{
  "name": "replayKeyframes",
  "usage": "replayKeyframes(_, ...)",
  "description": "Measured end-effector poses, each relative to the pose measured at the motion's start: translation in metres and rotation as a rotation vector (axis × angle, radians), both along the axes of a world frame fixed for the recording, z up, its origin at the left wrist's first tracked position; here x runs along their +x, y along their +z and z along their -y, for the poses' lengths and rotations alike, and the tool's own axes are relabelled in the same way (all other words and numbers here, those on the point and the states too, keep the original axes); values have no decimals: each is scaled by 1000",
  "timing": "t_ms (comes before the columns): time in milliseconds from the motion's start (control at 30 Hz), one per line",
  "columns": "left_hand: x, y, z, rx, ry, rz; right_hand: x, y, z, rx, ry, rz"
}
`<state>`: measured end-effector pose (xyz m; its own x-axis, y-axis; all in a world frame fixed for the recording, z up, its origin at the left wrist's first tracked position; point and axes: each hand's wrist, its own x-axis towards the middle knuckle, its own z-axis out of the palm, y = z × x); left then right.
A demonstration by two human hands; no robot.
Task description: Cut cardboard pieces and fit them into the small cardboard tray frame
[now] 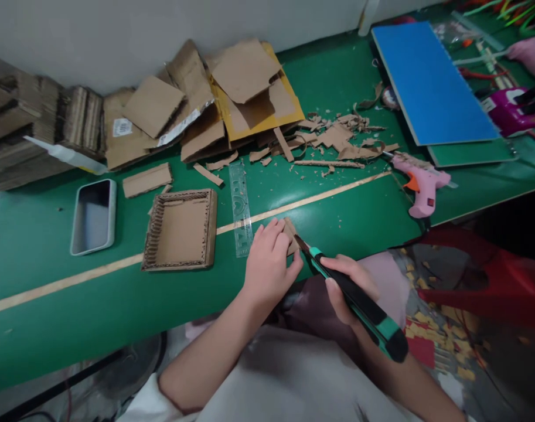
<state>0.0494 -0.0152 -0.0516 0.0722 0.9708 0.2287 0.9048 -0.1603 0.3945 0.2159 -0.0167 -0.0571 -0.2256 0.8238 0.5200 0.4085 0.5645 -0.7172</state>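
Note:
Near the table's front edge, my left hand (271, 261) presses on a small cardboard piece (291, 227), its fingers together over it. My right hand (348, 287) is wrapped round a black and green utility knife (359, 302). The knife's blade meets the right side of the cardboard piece. A clear plastic ruler (241, 211) lies just left of my left hand. Further left sits a shallow square cardboard tray (212, 228) with corrugated walls.
A phone (94, 217) lies at the left. Cardboard sheets (155, 105) and scraps (333, 138) line the back. A pink glue gun (423, 181) and a blue board (434, 82) are at the right. A red stool (491, 281) stands beyond the table edge.

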Motion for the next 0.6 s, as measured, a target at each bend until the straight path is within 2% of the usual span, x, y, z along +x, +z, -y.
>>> replayKeyframes(600,-2,3,-1,-28,-33,-1,4,-1,0,88,72,9)
